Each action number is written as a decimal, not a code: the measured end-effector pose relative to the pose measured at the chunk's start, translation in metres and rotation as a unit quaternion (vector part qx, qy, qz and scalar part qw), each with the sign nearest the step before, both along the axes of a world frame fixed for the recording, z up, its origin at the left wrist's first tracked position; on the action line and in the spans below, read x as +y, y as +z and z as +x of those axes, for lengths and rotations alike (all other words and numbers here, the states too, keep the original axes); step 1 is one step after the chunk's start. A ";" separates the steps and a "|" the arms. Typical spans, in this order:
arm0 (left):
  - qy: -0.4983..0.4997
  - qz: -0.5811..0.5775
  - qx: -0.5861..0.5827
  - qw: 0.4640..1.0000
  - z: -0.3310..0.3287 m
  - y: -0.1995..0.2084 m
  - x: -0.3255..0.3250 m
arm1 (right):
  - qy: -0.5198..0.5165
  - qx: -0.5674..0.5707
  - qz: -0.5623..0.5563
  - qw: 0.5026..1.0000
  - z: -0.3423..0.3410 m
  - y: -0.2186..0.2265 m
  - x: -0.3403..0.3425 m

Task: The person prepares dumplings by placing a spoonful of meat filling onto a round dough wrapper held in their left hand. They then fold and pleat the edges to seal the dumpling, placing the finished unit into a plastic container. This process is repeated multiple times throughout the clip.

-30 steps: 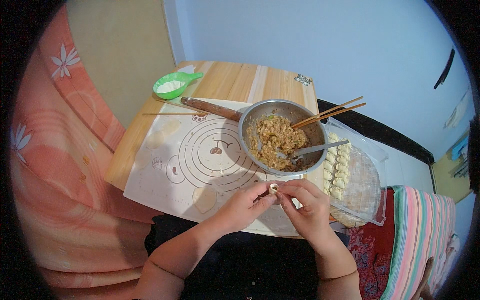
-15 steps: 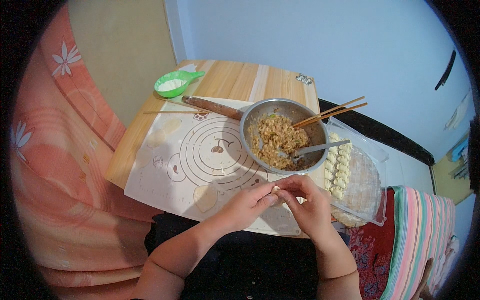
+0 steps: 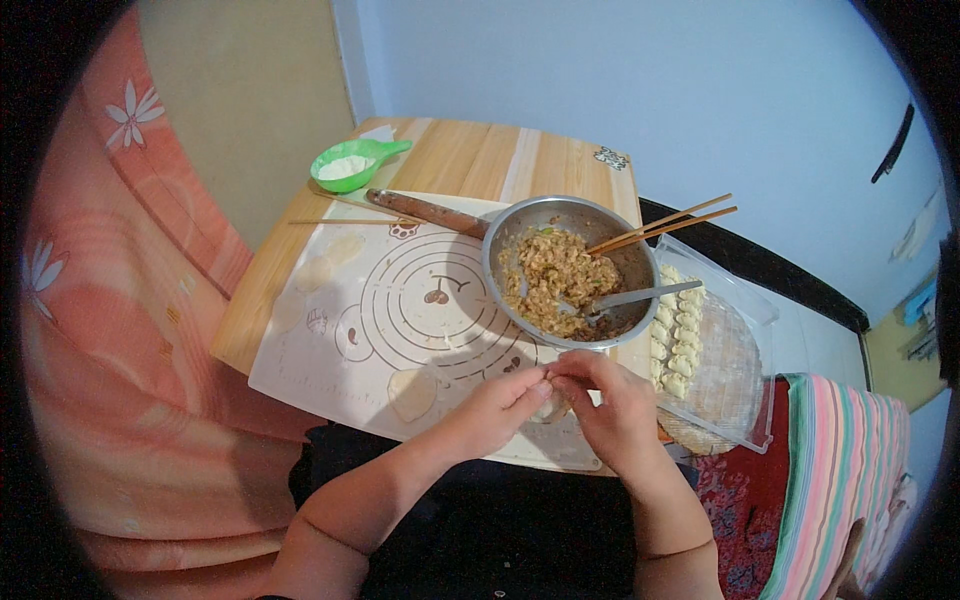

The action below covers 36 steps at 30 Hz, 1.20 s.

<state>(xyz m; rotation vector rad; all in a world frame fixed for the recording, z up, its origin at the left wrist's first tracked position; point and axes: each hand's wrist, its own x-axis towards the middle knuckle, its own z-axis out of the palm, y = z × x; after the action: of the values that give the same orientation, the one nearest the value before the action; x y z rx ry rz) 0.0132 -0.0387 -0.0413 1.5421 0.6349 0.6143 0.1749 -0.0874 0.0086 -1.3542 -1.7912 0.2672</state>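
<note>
A: Blue wall behind, small wooden table (image 3: 560, 165) with a white pastry mat (image 3: 400, 300) over it.

B: Hands?

A: Left hand (image 3: 497, 408) and right hand (image 3: 612, 410) meet fingertip to fingertip just in front of the metal bowl (image 3: 520, 225) of filling, both pinched on a dumpling (image 3: 548, 404) held between them, mostly hidden by fingers.

B: Around the bowl?

A: Chopsticks (image 3: 665, 222) on its rim, spoon (image 3: 630, 297) inside. Tray of dumplings (image 3: 730, 350) just right of it. Rolling pin (image 3: 425, 212) touching its left side, green scoop (image 3: 352, 165) further left. One round wrapper (image 3: 412, 392) on the mat, left of the hands.
</note>
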 end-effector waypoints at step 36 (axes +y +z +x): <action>0.028 -0.032 0.049 0.998 0.000 0.018 -0.001 | 0.030 -0.032 0.009 0.999 0.004 -0.011 0.003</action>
<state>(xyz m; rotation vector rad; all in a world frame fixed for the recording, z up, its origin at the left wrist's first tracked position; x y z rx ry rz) 0.0131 -0.0398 -0.0237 1.5057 0.7680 0.5587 0.1792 -0.0847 -0.0021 -1.3118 -1.8840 0.2425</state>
